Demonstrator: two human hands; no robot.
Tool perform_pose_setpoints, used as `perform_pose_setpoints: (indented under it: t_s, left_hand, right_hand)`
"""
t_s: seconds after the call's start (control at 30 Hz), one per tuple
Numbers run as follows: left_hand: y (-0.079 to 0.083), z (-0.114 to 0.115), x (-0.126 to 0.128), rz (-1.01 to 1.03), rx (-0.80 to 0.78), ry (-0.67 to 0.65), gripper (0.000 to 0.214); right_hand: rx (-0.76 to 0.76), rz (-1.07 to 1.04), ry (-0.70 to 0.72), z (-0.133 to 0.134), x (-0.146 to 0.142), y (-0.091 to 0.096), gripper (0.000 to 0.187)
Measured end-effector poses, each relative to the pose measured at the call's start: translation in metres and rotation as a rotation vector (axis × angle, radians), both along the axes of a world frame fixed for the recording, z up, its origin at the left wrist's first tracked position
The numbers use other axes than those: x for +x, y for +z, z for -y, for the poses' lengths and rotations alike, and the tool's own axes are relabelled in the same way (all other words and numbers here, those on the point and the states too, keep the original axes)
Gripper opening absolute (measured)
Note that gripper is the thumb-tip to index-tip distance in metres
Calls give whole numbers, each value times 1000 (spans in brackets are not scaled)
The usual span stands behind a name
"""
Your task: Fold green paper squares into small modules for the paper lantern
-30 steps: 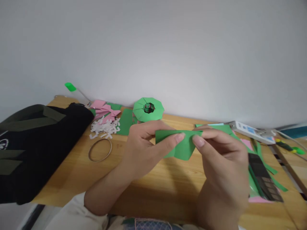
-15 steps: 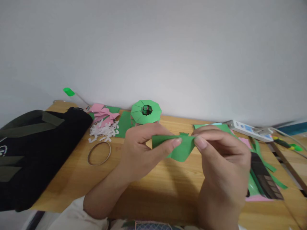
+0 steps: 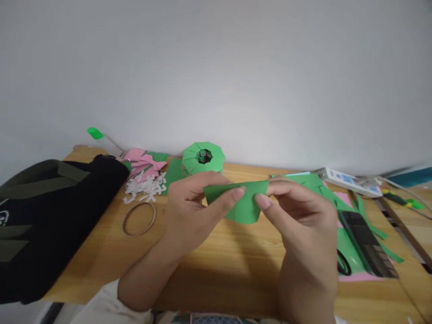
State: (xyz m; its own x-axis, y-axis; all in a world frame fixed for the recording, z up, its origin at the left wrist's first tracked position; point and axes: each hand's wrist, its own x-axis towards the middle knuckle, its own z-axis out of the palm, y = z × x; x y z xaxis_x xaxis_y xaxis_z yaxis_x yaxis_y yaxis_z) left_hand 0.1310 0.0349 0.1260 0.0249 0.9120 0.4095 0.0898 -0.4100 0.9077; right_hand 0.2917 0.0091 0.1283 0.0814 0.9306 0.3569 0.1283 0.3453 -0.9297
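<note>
Left hand [image 3: 192, 216] and right hand [image 3: 303, 229] are sitting a little farther left in the frame than a second ago. Beneath them, a wooden table [image 3: 216, 279] is spanning the lower half, a black bag [image 3: 60, 234] is lying along the left edge, and a white power strip [image 3: 349, 183] is resting at middle right. Near the centre, both thumbs are pressing green paper [image 3: 245, 210] against the fingers behind, nearly together. One thin ring [image 3: 135, 235] is lying left of centre.
</note>
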Motion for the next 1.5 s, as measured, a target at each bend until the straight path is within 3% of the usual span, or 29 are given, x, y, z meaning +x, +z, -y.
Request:
perform_pose_setpoints:
  t_s: [0.33,0.53,0.73,0.83,1.0,1.17,1.23,1.33,1.4,1.43,1.5]
  left_hand:
    - [0,-4,1,65,-32,41,13]
    - [-1,-9,-3,125,-93,-33,10]
    - [9,-16,-23,-210,-90,-427,11]
    - [10,-13,-21,-357,13,-449,4]
    - [7,-6,-13,-549,64,-430,12]
    - [15,-5,-17,-571,86,-445,15]
    - [18,-6,-24,-551,68,-376,16]
    - [19,-6,-33,-467,101,-44,13]
    - [17,-6,-33,-425,116,56,7]
    - [17,-5,-31,-440,100,-16,9]
    - [15,-4,-23,-509,46,-290,10]
  right_hand:
    - [1,90,39,-3,7,4,11]
    - [54,129,76,-3,13,6,13]
    - [65,423,265,-8,22,14,12]
    - [53,566,332,-9,21,17,13]
    - [70,687,384,-8,20,18,13]
    - [107,762,415,-4,24,22,13]
    - [99,798,401,-3,26,23,14]
    - [67,832,353,-1,28,23,16]
    - [67,828,352,-2,27,22,16]
    - [78,819,374,-2,26,22,16]
    - [104,806,418,-2,23,20,15]
